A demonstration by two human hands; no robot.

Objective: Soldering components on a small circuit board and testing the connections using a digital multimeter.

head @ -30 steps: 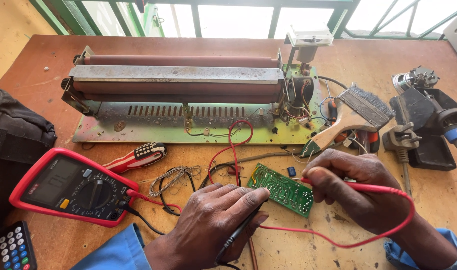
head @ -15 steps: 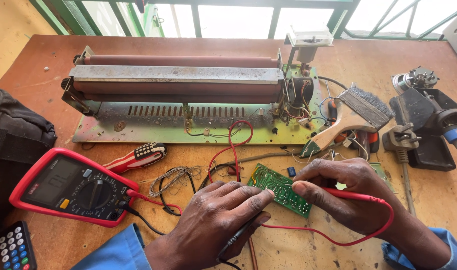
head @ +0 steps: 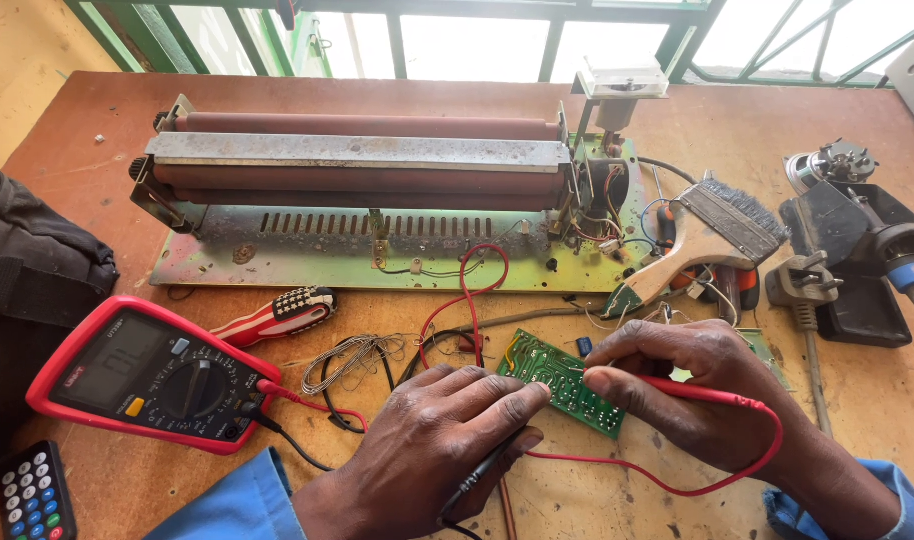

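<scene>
Blue sleeves are worn on both arms. The left hand (head: pixel 437 450) and right hand (head: pixel 687 385) are left bare; no gloves, rings or watch are seen.

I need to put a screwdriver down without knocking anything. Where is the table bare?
Bare wood lies along the far edge behind the roller machine, at the far left corner, and on the near right past the right hand. Crowded: around the green circuit board, wires, multimeter and paintbrush.
</scene>
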